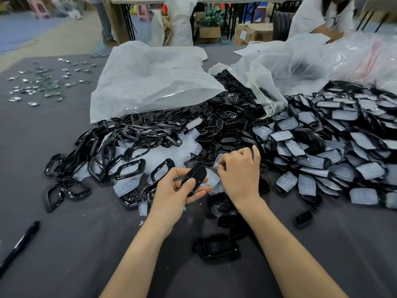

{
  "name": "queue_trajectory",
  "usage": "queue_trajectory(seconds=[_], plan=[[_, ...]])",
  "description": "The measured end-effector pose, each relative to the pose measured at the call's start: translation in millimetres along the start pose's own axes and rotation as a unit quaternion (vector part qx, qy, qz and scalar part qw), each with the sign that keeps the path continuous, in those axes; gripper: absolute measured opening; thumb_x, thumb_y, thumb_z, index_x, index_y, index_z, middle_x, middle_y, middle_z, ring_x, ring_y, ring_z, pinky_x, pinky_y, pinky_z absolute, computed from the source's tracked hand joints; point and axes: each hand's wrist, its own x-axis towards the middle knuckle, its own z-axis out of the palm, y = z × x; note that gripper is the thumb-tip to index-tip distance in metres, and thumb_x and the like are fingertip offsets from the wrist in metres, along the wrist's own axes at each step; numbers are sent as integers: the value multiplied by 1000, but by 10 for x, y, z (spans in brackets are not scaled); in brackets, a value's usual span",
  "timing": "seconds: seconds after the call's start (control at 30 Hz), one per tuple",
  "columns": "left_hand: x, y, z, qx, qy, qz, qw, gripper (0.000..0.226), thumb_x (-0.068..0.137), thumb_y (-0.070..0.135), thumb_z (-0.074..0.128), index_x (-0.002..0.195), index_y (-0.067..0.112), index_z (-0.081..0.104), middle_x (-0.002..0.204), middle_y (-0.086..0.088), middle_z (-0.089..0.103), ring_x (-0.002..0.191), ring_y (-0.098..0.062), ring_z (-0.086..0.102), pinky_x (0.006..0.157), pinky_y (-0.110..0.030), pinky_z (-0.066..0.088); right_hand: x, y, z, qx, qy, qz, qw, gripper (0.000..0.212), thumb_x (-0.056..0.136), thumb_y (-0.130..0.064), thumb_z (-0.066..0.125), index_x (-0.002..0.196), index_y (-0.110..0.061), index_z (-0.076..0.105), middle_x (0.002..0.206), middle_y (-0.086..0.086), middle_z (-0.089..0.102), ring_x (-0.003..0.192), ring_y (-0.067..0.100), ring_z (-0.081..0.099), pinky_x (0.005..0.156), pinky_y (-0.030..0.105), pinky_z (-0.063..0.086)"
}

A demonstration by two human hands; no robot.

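Left hand (178, 190) is palm-up, between the near edge of the grey table (64, 244) and the parts pile (225, 134), thumb and fingers curled round a black shell (194, 178). Right hand (239, 171) is palm-down just beside it, wrist bent, fingers curled into the pile's near fringe. Whether they pinch a part, I cannot tell.

On my feed I see only the wearer's arms and hands. The left forearm (137, 254) and right forearm (279, 244) are uncovered from the lower edge of the view to the wrists, slender and smooth. The left hand (178, 190) and right hand (238, 175) are bare too, slim-fingered; a short, plain nail shows on the left thumb.
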Motion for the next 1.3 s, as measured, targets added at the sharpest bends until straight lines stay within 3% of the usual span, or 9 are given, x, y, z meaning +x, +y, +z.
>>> queue_trajectory(seconds=[0.33,0.53,0.7,0.93,1.03,1.1,1.13,1.23,1.3], plan=[[31,-32,-47,-4,0,1,1000,12,97,0,48,104,5,58,90,-12,75,84,-27,74,66,-18,56,-40,65,8,13,-21,-22,999,21,92,-42,55,100,-26,64,110,-9,63,129,17,36,112,44,-8],[53,-45,-53,-11,-3,7,1000,13,98,-1,48,103,5,59,90,-13,75,85,-28,73,67,-18,56,-51,41,36,-24,2,-37,999,20,97,-21,47,105,-15,64,111,-3,64,130,20,38,115,52,-7],[44,-52,-63,-11,-7,9,1000,13,98,0,48,104,5,58,92,-12,75,86,-28,73,68,-19,56,-39,58,-3,13,-32,-37,999,33,92,-48,50,119,-30,54,111,-11,57,129,17,31,109,47,-20],[53,-56,-64,-10,-2,19,1000,13,97,0,48,105,4,58,91,-13,75,84,-28,74,67,-19,56,-42,49,0,-15,-2,-65,998,21,97,-34,45,105,-29,63,108,-11,62,126,18,35,109,46,-9],[55,-53,-73,-11,0,17,1000,13,97,0,48,106,3,57,91,-13,75,84,-28,74,67,-19,56,-71,53,-51,111,93,-61,988,15,94,-18,53,105,-19,64,97,-2,63,107,21,52,105,38,23],[58,-53,-64,-13,-1,15,1000,12,98,0,48,106,3,57,91,-13,75,84,-27,74,67,-19,56,-57,63,-131,305,120,7,945,19,92,-8,56,108,-15,64,87,1,60,81,13,57,79,23,43],[59,-54,-57,-13,-2,13,1000,12,98,0,48,106,3,57,91,-13,75,83,-27,74,67,-19,56,-31,79,-193,444,89,68,889,20,93,-6,55,108,-16,65,81,1,59,68,8,55,64,18,44],[55,-51,-53,-7,-5,10,1000,12,98,0,48,105,4,57,90,-12,75,82,-26,74,66,-19,56,34,122,-326,767,-36,220,601,23,95,2,49,101,-11,66,59,0,58,50,5,52,42,14,39],[58,-49,-54,-3,-7,9,1000,13,98,0,48,105,4,58,90,-13,75,82,-26,74,66,-19,56,57,145,-363,821,-65,252,509,23,91,8,49,99,-5,67,60,3,64,53,7,59,48,12,47]])
